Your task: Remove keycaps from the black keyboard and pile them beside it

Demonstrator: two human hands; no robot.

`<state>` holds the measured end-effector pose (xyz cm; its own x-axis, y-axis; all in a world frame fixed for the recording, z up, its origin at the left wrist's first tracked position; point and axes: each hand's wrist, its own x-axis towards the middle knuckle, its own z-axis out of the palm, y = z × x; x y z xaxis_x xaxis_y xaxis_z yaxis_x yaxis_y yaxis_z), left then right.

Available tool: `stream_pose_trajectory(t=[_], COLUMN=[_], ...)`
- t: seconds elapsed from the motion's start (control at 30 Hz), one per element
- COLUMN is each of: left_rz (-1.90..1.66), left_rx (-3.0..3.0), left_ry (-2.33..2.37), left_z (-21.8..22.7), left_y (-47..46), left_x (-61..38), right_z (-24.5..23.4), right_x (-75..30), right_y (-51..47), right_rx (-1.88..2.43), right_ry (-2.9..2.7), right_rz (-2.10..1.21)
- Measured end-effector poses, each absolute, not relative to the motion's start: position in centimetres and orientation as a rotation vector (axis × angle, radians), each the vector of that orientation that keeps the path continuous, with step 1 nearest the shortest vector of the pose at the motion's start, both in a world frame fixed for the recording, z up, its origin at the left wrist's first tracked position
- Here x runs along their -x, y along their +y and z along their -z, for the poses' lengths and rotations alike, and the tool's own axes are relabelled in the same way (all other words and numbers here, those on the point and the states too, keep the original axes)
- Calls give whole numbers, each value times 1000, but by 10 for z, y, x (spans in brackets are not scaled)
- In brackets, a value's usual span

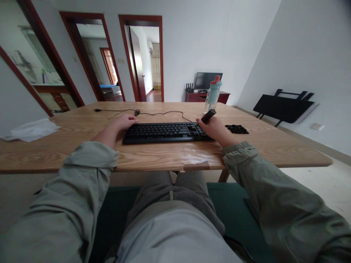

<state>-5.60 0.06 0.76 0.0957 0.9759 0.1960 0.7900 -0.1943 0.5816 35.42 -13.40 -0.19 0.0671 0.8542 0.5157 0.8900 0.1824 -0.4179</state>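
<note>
A black keyboard lies flat on the wooden table in front of me. At its far left corner, my left hand has its fingers curled against the edge. Over the number-pad end is my right hand, closed around a black, thick-handled tool that looks like a screwdriver. Its handle points up and away, while the working end is hidden by the hand. Just right of that hand sits a small heap of black pieces, apparently loose keycaps.
The keyboard's cable runs along the back of the wooden table to a plug at left. A clear bottle with a blue and red top stands behind my right hand. White crumpled plastic lies at far left.
</note>
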Motion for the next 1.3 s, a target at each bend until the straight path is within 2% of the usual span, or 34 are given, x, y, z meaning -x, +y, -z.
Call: stream_pose_trajectory(t=[0.27, 0.57, 0.87, 1.3], left_rz=[-806, -823, -796, -824], left_rx=[-2046, -2031, -2058, -2033], left_ry=[1701, 1710, 1698, 1719], left_z=[-7, 0, -2, -3], left_y=[7, 12, 12, 11], left_x=[58, 61, 61, 58], right_z=[3, 14, 14, 11], right_x=[-355, -392, -381, -408], right_y=[-125, -112, -128, -115], right_rx=[1520, 1361, 1410, 1326], right_ry=[-1937, -1936, -2123, -1884], right_rz=[92, -63, 162, -308])
